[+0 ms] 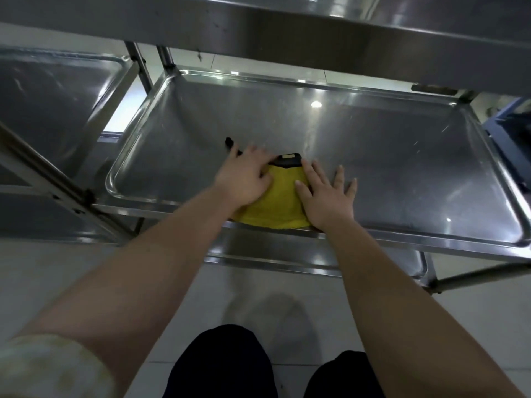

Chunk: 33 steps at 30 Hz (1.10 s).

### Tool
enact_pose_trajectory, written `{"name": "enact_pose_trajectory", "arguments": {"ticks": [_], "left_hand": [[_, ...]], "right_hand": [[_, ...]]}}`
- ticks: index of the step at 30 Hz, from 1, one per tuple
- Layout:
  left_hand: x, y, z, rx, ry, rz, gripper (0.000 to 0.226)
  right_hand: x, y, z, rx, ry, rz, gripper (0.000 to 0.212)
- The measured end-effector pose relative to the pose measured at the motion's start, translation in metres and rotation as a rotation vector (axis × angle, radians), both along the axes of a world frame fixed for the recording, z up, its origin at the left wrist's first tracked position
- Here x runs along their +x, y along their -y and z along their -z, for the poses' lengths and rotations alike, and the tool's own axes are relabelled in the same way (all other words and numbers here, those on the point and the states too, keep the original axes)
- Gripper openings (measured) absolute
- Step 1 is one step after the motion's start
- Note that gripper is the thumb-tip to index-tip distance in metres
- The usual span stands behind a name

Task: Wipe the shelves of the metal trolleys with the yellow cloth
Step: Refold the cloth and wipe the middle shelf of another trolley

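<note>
Shelf holds yellow cloth under left hand, touching right hand.

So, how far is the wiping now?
Done: cannot tell; no shelf looks clearly wiped. In hand: left hand and right hand press the cloth on the middle shelf, near its front edge. Left: probably most of this shelf, the lower shelf, the left trolley.

Bare shelf either side of the yellow cloth, upper shelf low overhead (raised rim around).
</note>
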State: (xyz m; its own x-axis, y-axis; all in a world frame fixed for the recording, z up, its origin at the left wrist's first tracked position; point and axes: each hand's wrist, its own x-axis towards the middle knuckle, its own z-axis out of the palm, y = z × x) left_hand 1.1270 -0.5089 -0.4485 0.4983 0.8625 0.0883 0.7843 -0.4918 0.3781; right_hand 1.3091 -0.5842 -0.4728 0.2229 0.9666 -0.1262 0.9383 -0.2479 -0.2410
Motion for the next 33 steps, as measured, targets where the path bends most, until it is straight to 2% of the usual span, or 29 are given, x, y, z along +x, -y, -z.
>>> {"name": "enact_pose_trajectory", "arguments": {"ticks": [2,4,6,8,11,14,16,18,22,25,29,33], "left_hand": [[0.037,0.026,0.009,-0.019,-0.197,-0.045,0.057],[0.051,0.041,0.016,-0.036,-0.251,-0.148,0.054],[0.044,0.042,0.020,-0.025,-0.281,-0.163,0.060],[0.022,0.026,0.021,0.007,-0.335,-0.163,0.062],[-0.037,-0.014,0.021,0.013,-0.343,-0.312,0.061],[-0.098,-0.046,0.021,-0.067,-0.354,-0.464,0.064],[-0.103,-0.049,0.020,-0.088,-0.386,-0.487,0.064],[-0.077,-0.042,0.020,-0.058,-0.371,-0.434,0.061],[0.007,-0.005,0.019,-0.022,-0.345,-0.163,0.060],[0.025,0.012,0.017,-0.030,-0.333,-0.107,0.061],[-0.034,0.004,0.021,-0.024,-0.331,-0.224,0.063],[-0.132,-0.015,0.017,-0.149,-0.335,-0.461,0.065]], "right_hand": [[0.001,0.000,0.002,-0.005,0.015,-0.001,0.056],[0.001,0.000,0.004,-0.009,0.018,-0.006,0.056],[0.002,-0.001,0.006,-0.012,0.011,-0.009,0.055],[0.003,-0.003,0.006,-0.033,0.016,-0.014,0.054],[0.003,-0.003,0.006,-0.065,0.095,-0.033,0.059],[-0.002,-0.003,0.007,-0.067,0.145,-0.034,0.064],[-0.005,-0.004,0.008,-0.068,0.158,-0.030,0.064],[-0.008,-0.005,0.009,-0.073,0.166,-0.025,0.063],[-0.007,-0.005,0.010,-0.087,0.179,-0.026,0.060],[-0.002,-0.005,0.009,-0.105,0.163,-0.042,0.058],[0.001,-0.006,0.009,-0.094,0.129,-0.036,0.056],[-0.001,-0.006,0.008,-0.096,0.134,-0.026,0.056]]}}
